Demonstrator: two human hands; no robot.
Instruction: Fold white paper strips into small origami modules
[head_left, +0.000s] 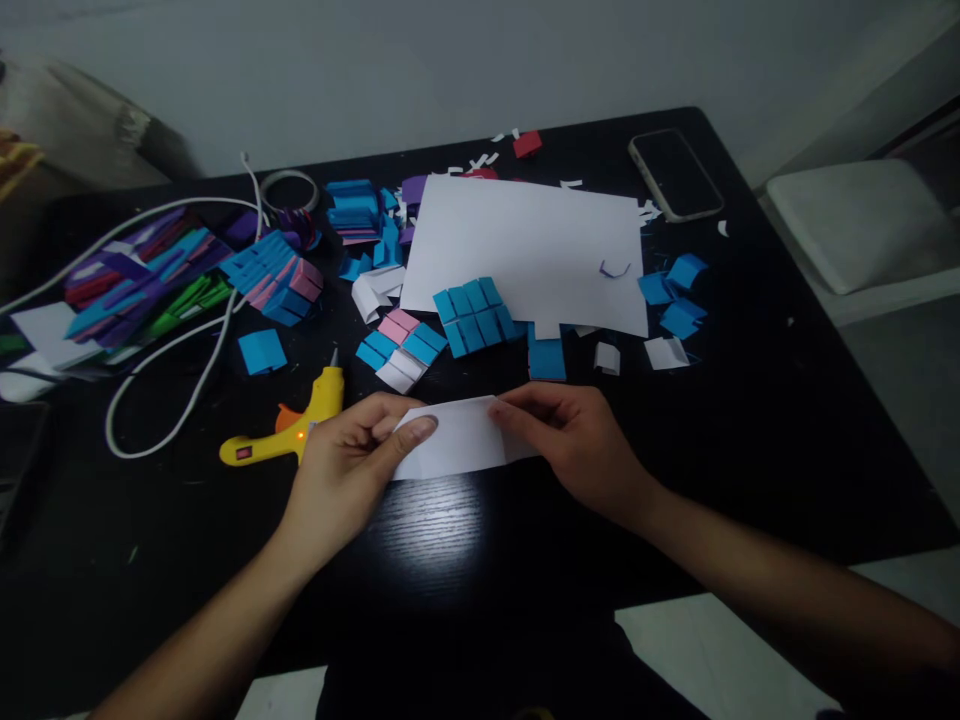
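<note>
A strip of white paper [454,440] is stretched between my two hands, just above the near part of the table. My left hand [349,450] pinches its left end with the thumb on top. At the right side, my right hand [566,430] grips the strip between thumb and fingers, covering part of that end. The strip shows a crease near my right thumb. Left of my left hand lies a yellow glue gun [322,405] with a small orange light. Beyond the strip sit a block of blue folded paper pieces [474,318] and a pink, blue and white one [403,350].
A large white sheet [525,240] covers the table's middle back. Coloured paper strips [150,280] and a looped white cable [217,350] lie at the left. A phone [675,175] rests at the back right, near loose blue folded pieces [679,290]. A white stool [840,220] stands beyond the right edge.
</note>
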